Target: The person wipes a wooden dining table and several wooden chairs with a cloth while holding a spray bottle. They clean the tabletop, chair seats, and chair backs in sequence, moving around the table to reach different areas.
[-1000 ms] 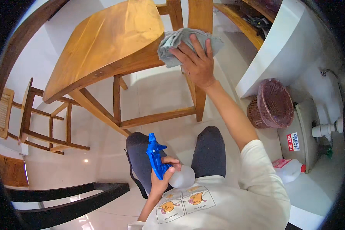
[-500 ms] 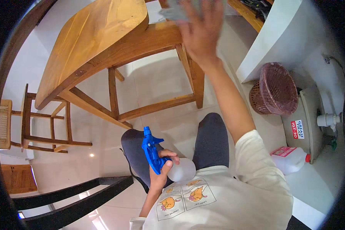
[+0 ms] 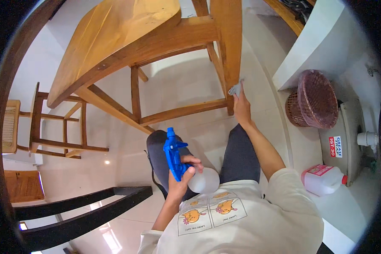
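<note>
My left hand (image 3: 183,174) is closed around the neck of a spray bottle (image 3: 204,181) with a frosted white body and a blue trigger head (image 3: 172,153). The bottle lies tilted over my lap, its nozzle pointing away from me. Out in front, my right hand (image 3: 242,109) grips a grey cloth (image 3: 236,89) against the lower part of a leg of a wooden chair (image 3: 227,55). The chair has a broad, smooth seat (image 3: 118,38) and stretchers (image 3: 186,111) between its legs. Part of the cloth is hidden behind my fingers.
Another wooden chair (image 3: 57,142) stands at the left. A black frame (image 3: 84,220) is near my left side. To the right are a wicker basket (image 3: 317,99) lined with plastic, a grey box (image 3: 342,139) with a pipe, and a white jug (image 3: 324,180) with a red cap.
My right hand has moved down with the cloth, from the top of the chair's leg to near its foot. My left hand still holds the spray bottle. The view has shifted slightly.
</note>
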A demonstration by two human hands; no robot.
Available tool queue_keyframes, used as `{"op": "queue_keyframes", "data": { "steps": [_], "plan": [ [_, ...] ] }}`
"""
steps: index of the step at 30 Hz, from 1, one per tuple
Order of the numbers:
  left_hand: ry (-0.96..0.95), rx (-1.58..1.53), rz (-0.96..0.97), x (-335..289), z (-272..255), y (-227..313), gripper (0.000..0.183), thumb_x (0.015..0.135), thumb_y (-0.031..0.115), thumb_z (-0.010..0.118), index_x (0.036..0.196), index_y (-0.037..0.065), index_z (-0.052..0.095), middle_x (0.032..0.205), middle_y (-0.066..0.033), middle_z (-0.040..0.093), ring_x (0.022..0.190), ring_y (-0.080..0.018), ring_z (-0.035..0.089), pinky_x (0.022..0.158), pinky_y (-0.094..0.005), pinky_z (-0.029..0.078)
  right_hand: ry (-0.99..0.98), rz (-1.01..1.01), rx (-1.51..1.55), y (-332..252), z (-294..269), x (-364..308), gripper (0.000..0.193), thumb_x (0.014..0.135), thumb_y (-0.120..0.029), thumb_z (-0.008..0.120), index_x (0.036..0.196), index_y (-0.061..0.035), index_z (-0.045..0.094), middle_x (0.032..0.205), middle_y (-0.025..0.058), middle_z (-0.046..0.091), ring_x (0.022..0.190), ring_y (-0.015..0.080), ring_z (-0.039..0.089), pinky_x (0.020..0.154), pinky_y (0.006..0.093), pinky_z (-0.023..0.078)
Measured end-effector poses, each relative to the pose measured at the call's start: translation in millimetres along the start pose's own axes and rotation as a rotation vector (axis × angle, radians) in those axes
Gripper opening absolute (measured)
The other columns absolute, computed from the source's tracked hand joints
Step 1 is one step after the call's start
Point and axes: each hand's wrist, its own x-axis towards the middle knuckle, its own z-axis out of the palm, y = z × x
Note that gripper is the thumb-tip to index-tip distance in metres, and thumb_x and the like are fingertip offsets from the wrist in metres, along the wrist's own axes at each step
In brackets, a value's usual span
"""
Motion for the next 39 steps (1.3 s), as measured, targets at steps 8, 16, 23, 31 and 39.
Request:
{"op": "queue_keyframes", "data": {
  "steps": [8,16,23,31,39],
  "plan": [
    [0.094,-0.017,0.056,-13.8,-23.4,0.3,0.035,0.079,0.032,0.064,0.094,0.001,0.057,0.078,-0.0105,0.057,0.071,-0.019,0.056,0.068,-0.0312,0.044,-0.132,-0.569,-0.198,-12.6,87.6,-56.5,0.052,0.081,-0.005,0.046,0.132,-0.0133,0.038,0.137,0.0147,0.034,0.128,0.0363,0.028,0.105,0.0457,0.024],
    [0.202,-0.032,0.165,-33.6,-40.1,3.6,0.04,0.079,0.036,0.063,0.094,0.0,0.057,0.077,-0.0133,0.056,0.07,-0.0217,0.056,0.065,-0.032,0.044,-0.402,-0.913,-0.474,-46.9,246.7,-29.9,0.052,0.084,-0.014,0.041,0.134,-0.027,0.032,0.135,0.0134,0.035,0.122,0.0349,0.036,0.102,0.0525,0.024],
    [0.142,0.012,0.147,-30.5,-33.8,4.1,0.04,0.079,0.037,0.063,0.094,0.0,0.056,0.078,-0.0133,0.056,0.072,-0.021,0.056,0.065,-0.0318,0.044,-0.386,-1.046,-0.588,-31.8,219.1,-18.9,0.058,0.083,-0.013,0.043,0.135,-0.0292,0.028,0.134,0.0102,0.038,0.117,0.0298,0.043,0.099,0.0442,0.032],
    [0.207,-0.121,0.116,-13.1,-27.4,-8.8,0.04,0.077,0.037,0.065,0.091,0.001,0.056,0.076,-0.0115,0.056,0.071,-0.0212,0.056,0.066,-0.033,0.045,-0.375,-0.374,-0.151,28.6,78.7,-13.5,0.041,0.079,0.0,0.045,0.119,-0.0085,0.048,0.119,0.0167,0.05,0.113,0.0322,0.045,0.093,0.0395,0.036],
    [0.047,-0.068,-0.012,13.2,19.9,23.8,0.025,0.086,0.026,0.057,0.097,0.003,0.056,0.079,-0.0065,0.056,0.072,-0.0169,0.054,0.068,-0.029,0.044,0.413,-0.302,0.759,-111.8,-57.6,-23.7,0.051,0.093,-0.03,0.037,0.135,-0.002,0.028,0.138,0.0143,0.031,0.128,0.026,0.028,0.105,0.0354,0.019]
  ]
}}
